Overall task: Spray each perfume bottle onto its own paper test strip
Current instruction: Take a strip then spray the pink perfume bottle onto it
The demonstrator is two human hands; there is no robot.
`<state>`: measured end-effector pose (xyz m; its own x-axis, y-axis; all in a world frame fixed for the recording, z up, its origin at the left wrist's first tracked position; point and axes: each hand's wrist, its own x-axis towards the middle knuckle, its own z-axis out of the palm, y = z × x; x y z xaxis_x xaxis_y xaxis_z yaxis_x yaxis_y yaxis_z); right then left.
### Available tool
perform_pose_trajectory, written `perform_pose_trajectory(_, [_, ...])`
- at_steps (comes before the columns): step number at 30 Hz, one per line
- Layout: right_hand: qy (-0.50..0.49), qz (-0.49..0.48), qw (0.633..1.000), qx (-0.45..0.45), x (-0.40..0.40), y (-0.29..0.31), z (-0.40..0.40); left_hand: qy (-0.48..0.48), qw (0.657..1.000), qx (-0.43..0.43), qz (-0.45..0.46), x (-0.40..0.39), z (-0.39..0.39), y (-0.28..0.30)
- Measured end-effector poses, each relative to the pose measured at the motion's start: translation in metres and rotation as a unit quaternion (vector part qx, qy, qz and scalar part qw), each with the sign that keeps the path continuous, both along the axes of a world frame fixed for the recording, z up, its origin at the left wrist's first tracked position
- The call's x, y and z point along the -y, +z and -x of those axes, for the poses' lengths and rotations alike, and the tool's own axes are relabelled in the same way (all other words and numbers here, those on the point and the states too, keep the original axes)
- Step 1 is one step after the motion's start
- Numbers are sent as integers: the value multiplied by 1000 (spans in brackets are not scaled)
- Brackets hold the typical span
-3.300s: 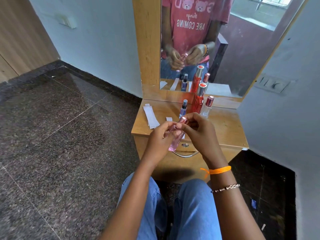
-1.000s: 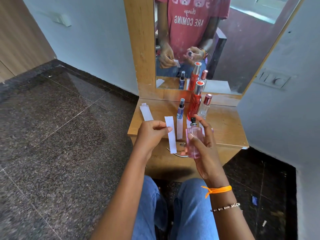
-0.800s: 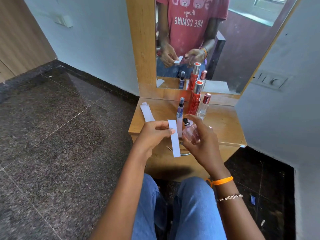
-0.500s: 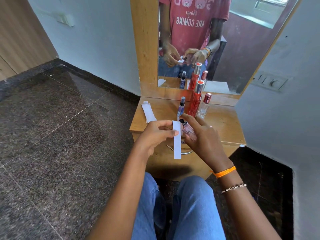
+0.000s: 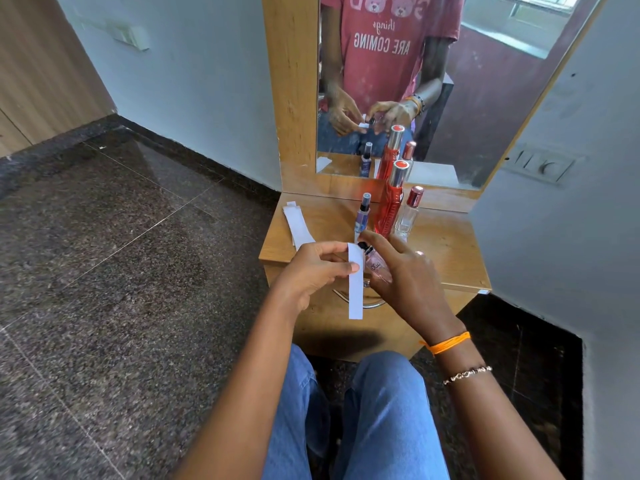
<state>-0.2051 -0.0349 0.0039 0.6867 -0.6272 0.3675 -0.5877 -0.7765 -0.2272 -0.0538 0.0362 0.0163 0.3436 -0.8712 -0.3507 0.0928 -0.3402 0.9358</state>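
The person sits facing a small wooden dressing table [image 5: 446,244] with a mirror [image 5: 485,98] mounted above it.

Left hand [image 5: 311,268]: thumb and fingers are pinched on the upper part of a white paper strip [image 5: 355,289]. The strip hangs upright in front of the table's front edge, and its lower end is free.

Right hand [image 5: 405,275]: the fingers are curled around a small pink perfume bottle [image 5: 376,268], held tilted with its dark spray head toward the top of the strip. The index finger lies over the spray head. The nozzle is just beside the strip; contact between the two cannot be determined. An orange thread and a beaded bracelet sit on the right wrist.

On the table top, behind the hands:
- a slim blue spray bottle [image 5: 363,216], upright;
- a tall red bottle [image 5: 391,202] with a silver cap, upright, just right of the blue one;
- a clear bottle [image 5: 408,213] with a metallic red cap, upright, beside the red one.

A stack of spare paper strips [image 5: 296,223] lies flat near the left edge of the table, apart from the bottles.

The mirror reflects the bottles, both hands and a pink printed shirt. The floor [image 5: 121,254] is dark speckled stone. Blue jeans cover the person's knees below the table.
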Motion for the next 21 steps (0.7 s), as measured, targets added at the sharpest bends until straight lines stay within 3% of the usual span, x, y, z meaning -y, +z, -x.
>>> perform_pose_trajectory(12, [-9,-50,997,63,-1,-1,1,8,1000,29,-1,1,1,-2])
perform_pose_trajectory(21, [-15,-112,987,111,-6,-18,7,106,964,244,-10,42,-18,-9])
